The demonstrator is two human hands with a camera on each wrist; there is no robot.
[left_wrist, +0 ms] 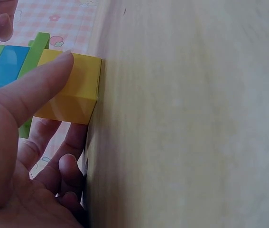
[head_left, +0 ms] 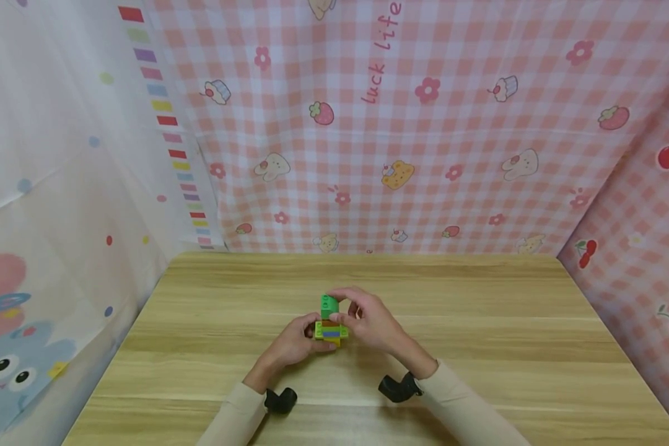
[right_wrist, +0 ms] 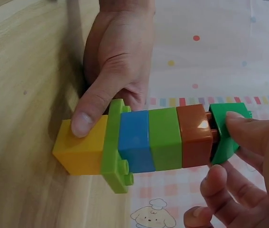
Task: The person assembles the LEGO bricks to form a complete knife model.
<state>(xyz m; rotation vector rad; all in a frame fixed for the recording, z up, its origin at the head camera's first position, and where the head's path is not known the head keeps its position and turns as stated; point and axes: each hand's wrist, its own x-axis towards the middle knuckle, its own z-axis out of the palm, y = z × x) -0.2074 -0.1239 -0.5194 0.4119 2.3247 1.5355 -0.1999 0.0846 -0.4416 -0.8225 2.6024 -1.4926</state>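
A stack of toy building bricks stands on the table between both hands. From the bottom, in the right wrist view, come a yellow brick, a wider lime plate, a blue brick, a lime brick and a brown brick. My left hand holds the yellow brick low down, thumb across one face and fingers behind. At the top, my right hand pinches a dark green brick between thumb and fingers. It sits slightly tilted on the brown brick, with studs showing in a gap.
The wood-grain table spreads around the hands. A pink checked cloth hangs behind its far edge, with printed cloths at left and right. Black wrist devices are worn on both sleeves.
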